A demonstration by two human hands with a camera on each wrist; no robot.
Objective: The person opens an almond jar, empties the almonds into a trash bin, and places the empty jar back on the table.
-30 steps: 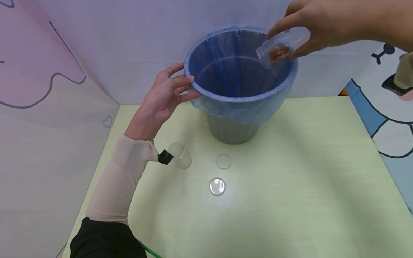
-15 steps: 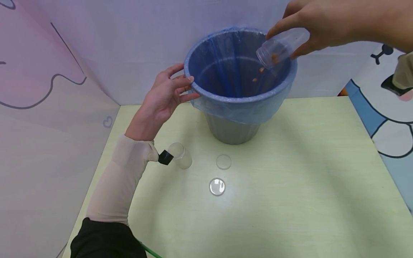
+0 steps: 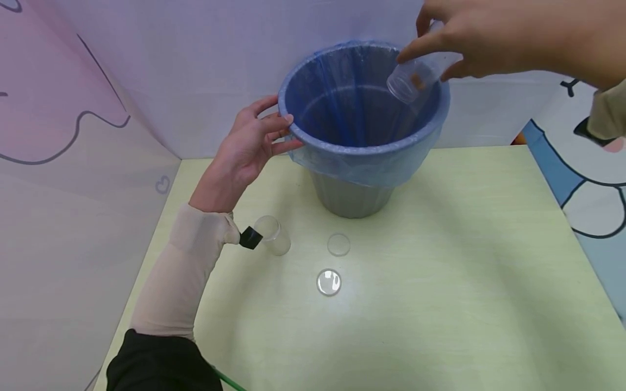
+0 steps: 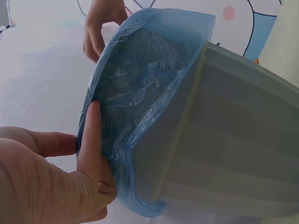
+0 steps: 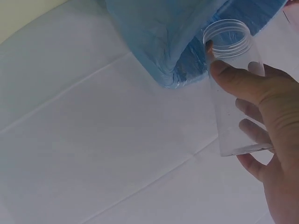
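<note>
A grey trash can [image 3: 352,198], lined with a blue plastic bag [image 3: 362,169], stands upright at the back of the table. My left hand [image 3: 246,144] pinches its rim on the left side; in the left wrist view the fingers [image 4: 93,140] lie against the bag-covered edge. Over the right side of the opening, my right hand [image 3: 471,46] grips a clear plastic jar [image 3: 403,84] tilted mouth-down toward the can. One small brown piece shows near the jar's threaded mouth [image 5: 229,44]; the rest of the jar [image 5: 225,112] looks see-through in the right wrist view.
A second clear jar [image 3: 277,241] stands uncapped on the pale table [image 3: 464,288], near the left wrist. Two round clear lids [image 3: 329,283] lie in front of the can. A pale wall sheet [image 3: 220,54] rises right behind it.
Brown pieces have fallen from the jar into the can, leaving one visible by the mouth. The right hand has tipped the jar a little further. The left hand has stayed put.
</note>
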